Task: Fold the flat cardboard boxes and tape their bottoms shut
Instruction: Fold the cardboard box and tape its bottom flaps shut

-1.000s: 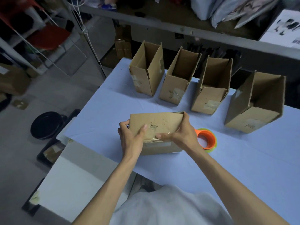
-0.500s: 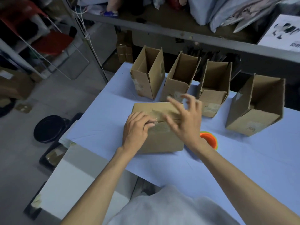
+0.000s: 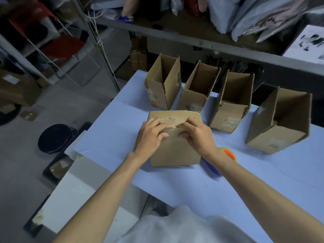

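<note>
Blue cloth covers the surface, with a shelf behind its far edge. Four open boxes stand in a row along that far edge. Nearer, toward the left edge, a fifth box sits bottom up. Both forearms reach forward, wrists bent down. The left hand and right hand lie palm-down on the box top, fingers curled and pressing along the flap seam, where clear tape glints. Neither grip closes around anything. An orange tape roll lies just right of the box, partly behind the right wrist.
</note>
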The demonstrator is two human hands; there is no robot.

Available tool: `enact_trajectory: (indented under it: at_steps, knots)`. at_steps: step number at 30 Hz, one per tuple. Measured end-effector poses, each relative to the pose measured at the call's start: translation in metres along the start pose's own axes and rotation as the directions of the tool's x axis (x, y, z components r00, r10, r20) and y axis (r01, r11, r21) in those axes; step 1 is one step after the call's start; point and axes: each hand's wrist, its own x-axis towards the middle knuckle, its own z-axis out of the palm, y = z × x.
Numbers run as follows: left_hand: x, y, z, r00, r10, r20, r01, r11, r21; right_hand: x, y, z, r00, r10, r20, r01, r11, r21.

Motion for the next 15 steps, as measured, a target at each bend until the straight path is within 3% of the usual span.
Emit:
enact_trajectory:
  at_steps: [4,10,15]
  knots:
    - [0.003,-0.006,-0.003,0.991,-0.039,0.129,0.043,0.999,-0.028,-0.004,0.014,-0.006,0.989,-0.039,0.144,0.061,0.987,-0.148]
    - [0.004,0.009,0.017,0.972,-0.18,-0.15,0.168,0.982,-0.089,0.009,-0.005,0.011,0.993,0.068,-0.093,-0.07,0.997,-0.02]
    - [-0.001,0.015,0.022,0.966,-0.18,-0.188,0.177,0.984,-0.029,0.0,0.002,0.005,1.0,0.003,0.01,-0.004,0.998,0.063]
